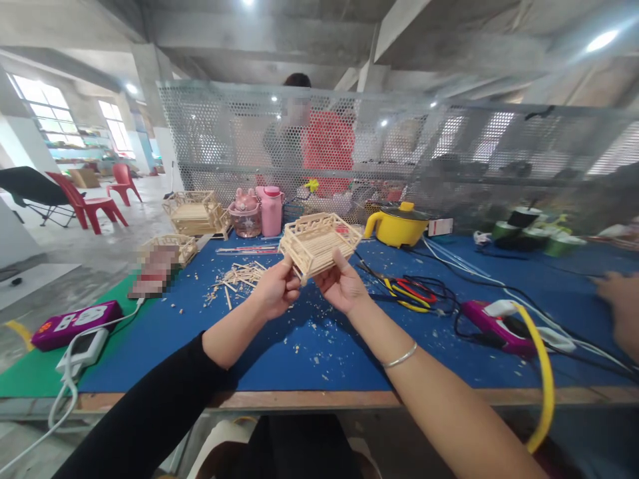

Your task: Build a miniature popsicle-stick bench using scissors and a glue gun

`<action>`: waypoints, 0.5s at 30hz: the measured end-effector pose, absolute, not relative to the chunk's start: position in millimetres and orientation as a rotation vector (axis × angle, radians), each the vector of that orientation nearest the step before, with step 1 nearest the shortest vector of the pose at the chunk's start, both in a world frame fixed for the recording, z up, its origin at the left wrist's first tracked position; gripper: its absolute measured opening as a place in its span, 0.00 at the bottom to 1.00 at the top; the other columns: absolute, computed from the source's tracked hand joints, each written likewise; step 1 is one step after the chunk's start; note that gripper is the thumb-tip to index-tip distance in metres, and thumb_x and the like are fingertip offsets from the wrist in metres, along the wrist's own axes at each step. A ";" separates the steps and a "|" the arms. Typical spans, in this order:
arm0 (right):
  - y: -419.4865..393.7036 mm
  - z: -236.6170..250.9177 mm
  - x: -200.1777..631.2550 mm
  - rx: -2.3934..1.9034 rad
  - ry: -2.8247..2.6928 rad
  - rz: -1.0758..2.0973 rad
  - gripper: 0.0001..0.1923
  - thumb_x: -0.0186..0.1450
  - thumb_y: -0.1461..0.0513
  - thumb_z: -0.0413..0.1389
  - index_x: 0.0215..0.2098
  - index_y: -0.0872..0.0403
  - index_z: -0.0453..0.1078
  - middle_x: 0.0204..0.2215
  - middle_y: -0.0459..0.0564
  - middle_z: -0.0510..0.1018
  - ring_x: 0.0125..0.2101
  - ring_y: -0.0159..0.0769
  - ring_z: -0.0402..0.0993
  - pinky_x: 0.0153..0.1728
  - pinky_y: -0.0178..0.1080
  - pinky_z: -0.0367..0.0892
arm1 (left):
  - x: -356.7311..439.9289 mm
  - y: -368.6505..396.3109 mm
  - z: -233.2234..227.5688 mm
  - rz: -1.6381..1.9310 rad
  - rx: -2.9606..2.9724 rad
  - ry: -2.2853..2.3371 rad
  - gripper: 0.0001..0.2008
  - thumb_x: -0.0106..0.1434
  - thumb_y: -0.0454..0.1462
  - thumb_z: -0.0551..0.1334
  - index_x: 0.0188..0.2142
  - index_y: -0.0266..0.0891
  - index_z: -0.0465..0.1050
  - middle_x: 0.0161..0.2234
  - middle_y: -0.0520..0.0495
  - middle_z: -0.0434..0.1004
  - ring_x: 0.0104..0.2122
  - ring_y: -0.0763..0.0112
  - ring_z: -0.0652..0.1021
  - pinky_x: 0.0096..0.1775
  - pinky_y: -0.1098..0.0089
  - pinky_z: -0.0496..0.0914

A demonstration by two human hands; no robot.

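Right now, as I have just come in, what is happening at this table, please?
The left hand and the right hand of one person hold a small stick frame above the blue tabletop, the left at its left end, the right at its near edge. Loose sticks lie to the left, and beyond them two similar stick pieces. Another person's hand shows, blurred, at the far right.

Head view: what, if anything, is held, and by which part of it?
A small wooden-stick model: the left grip holds its near left corner, the right grip its near right edge, thumb on top.
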State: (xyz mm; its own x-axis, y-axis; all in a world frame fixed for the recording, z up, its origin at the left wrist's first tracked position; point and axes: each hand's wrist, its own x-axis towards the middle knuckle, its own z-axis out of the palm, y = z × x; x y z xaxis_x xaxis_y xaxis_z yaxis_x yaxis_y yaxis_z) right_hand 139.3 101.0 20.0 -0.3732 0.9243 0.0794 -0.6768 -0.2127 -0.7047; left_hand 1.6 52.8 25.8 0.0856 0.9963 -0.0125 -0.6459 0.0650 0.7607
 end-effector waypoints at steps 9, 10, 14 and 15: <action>92.4 44.8 171.5 -0.856 -1.612 1.806 0.13 0.60 0.55 0.56 0.31 0.58 0.73 0.26 0.52 0.80 0.20 0.30 0.75 0.14 0.27 0.64 | -34.5 60.0 37.4 1.476 0.543 0.617 0.11 0.67 0.35 0.50 0.28 0.36 0.61 0.17 0.59 0.55 0.10 0.87 0.50 0.11 0.85 0.45; 97.0 46.4 176.5 -0.874 -1.570 1.699 0.13 0.60 0.55 0.56 0.27 0.58 0.72 0.20 0.49 0.78 0.15 0.27 0.71 0.11 0.26 0.60 | -38.9 61.2 37.3 1.466 0.538 0.619 0.11 0.67 0.34 0.49 0.28 0.36 0.62 0.18 0.58 0.56 0.10 0.88 0.50 0.11 0.85 0.45; 113.1 42.3 180.7 -0.890 -1.207 1.498 0.17 0.64 0.53 0.52 0.24 0.56 0.68 0.14 0.44 0.73 0.12 0.24 0.66 0.14 0.26 0.61 | -48.1 64.8 32.0 1.348 0.573 0.603 0.07 0.64 0.32 0.52 0.29 0.36 0.62 0.18 0.59 0.56 0.10 0.88 0.51 0.11 0.85 0.46; 114.1 40.0 178.2 -0.886 -1.180 1.574 0.19 0.65 0.51 0.49 0.29 0.56 0.70 0.17 0.45 0.75 0.15 0.27 0.69 0.16 0.28 0.65 | -48.5 65.3 30.1 1.311 0.586 0.608 0.07 0.64 0.32 0.53 0.28 0.36 0.63 0.18 0.59 0.55 0.10 0.88 0.52 0.11 0.85 0.46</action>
State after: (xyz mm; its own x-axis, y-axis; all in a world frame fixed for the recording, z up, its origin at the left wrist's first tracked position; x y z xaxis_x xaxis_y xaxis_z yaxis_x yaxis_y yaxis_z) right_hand 178.2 114.1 40.0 -0.2918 0.9564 -0.0103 -0.2586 -0.0893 -0.9618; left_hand -48.5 65.3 30.1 0.1507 0.9856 -0.0774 -0.6961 0.1614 0.6996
